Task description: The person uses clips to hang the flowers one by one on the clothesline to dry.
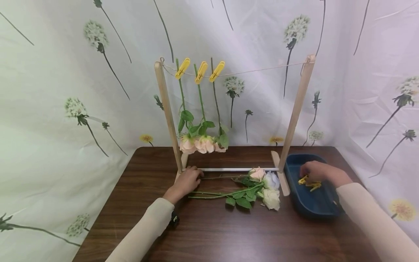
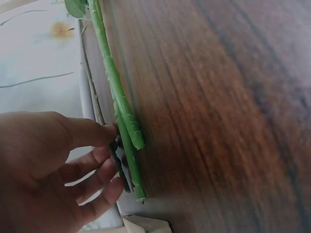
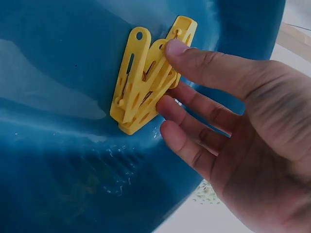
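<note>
At the table (image 1: 209,233), left hand (image 1: 186,182) pinches brown stem (image 2: 92,87); right hand (image 1: 315,171), slotted yellow clothespin (image 3: 156,80).

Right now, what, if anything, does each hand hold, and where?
Left hand: a brown stem, near its bare end. Right hand: touching yellow clothespins; whether it grips one can't be told.

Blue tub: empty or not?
Not empty: the tub has yellow clips inside, visible in the head and right wrist views, with the right hand at them.
</note>
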Available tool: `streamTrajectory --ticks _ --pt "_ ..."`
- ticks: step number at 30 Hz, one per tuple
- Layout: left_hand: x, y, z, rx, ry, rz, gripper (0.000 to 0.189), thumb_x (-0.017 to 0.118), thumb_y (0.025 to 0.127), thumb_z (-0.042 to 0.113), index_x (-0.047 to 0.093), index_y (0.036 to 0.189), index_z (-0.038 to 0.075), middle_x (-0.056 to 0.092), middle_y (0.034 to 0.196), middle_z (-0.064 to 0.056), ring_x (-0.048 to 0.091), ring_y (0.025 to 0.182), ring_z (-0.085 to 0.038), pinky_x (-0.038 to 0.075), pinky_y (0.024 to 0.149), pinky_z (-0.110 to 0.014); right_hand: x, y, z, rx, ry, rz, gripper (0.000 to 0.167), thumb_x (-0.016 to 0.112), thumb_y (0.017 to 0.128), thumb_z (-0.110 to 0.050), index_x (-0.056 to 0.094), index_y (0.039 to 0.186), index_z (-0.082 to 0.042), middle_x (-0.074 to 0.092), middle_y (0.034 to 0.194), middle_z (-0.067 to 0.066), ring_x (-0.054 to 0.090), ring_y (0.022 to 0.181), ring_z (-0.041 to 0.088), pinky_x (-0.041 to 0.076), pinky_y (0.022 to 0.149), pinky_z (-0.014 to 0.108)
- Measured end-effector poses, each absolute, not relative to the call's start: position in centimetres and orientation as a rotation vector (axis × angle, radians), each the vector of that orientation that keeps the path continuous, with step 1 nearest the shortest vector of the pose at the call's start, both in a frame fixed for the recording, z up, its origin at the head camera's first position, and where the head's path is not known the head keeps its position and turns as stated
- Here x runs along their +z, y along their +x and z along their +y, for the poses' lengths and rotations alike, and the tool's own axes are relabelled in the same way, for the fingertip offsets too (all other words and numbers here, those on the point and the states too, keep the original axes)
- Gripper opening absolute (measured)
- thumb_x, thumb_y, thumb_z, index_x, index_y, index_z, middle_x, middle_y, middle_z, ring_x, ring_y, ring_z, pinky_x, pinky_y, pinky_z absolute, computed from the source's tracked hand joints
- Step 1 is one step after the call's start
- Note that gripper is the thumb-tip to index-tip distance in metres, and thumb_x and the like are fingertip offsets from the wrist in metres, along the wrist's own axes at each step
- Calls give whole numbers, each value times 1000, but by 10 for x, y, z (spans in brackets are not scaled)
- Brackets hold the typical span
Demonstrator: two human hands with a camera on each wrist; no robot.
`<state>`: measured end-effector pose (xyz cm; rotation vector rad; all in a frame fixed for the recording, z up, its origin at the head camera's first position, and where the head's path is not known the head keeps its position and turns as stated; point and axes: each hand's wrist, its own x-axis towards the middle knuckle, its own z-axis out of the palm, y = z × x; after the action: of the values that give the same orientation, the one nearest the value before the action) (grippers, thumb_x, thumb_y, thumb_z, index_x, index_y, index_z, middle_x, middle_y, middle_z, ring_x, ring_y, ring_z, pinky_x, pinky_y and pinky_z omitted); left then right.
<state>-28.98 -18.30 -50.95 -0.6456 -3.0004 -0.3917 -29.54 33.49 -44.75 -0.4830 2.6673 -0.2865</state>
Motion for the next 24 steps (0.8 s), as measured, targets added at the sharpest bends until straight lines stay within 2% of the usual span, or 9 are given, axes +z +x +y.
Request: streamTrajectory --ticks 4,9,14,19,21,24 --pt "-510 -291 -183 -387 -635 -2984 10 74 98 6 78 107 8 71 106 -11 66 102 -36 58 90 -52 -450 -299 334 -260 -501 2666 12 79 87 -5 75 98 -8 71 92 6 63 80 20 59 72 37" --pt "-510 -292 -186 -427 -633 -2972 8 73 101 10 78 107 10 71 104 -9 68 94 -31 58 89 -51 -445 -297 328 -247 -447 2670 12 79 87 -8 74 98 -9 72 93 4 65 83 20 60 75 38" --pt "-507 -291 -190 -517 -652 -2959 10 72 102 14 78 110 11 77 109 -8 73 91 -24 61 83 -44 -444 -296 327 -212 -431 2693 11 78 90 -9 74 100 -9 72 94 4 65 85 20 60 76 40" --pt "-503 -291 -199 -751 -598 -2975 9 72 103 18 76 107 12 77 96 -3 65 74 -12 54 66 -33 -448 -300 330 -246 -401 2693 13 75 94 -13 73 106 -9 73 99 5 66 88 21 60 79 42" --pt "-500 -291 -203 -880 -571 -2963 8 72 102 20 76 104 13 75 92 -1 62 71 -11 51 64 -30 -449 -302 331 -270 -396 2701 14 74 95 -15 73 109 -10 73 99 5 66 88 21 60 79 42" --pt "-496 -293 -209 -1096 -543 -2897 7 74 101 20 76 99 14 74 92 -1 62 76 -11 51 67 -30 -450 -305 335 -311 -405 2747 17 71 97 -18 73 111 -9 72 99 4 64 86 19 59 76 40"
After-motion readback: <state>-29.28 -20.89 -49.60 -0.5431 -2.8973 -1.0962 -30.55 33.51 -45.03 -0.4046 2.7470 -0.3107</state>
